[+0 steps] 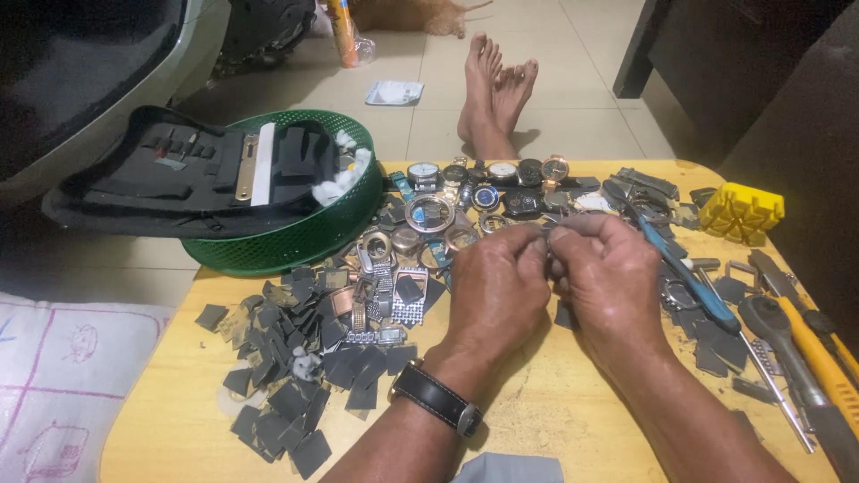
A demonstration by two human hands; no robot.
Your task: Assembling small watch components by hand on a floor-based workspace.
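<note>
Green basket [295, 241] at table's left edge, black tool case [179, 174] resting on it. Dark square pieces [295, 358] scattered left of hands. Left hand [497, 286], fingers pinched shut on small part, too small to identify. Right hand [604, 277] touches it, holds blue-handled tool [689, 277]. Watches [488, 192] behind; yellow block [741, 213] far right.

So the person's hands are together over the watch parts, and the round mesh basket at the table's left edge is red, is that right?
Not quite. The head view shows the round mesh basket is green, not red. The rest holds: it sits at the left edge of the table, and the left hand and right hand are together over the watch parts.
</note>
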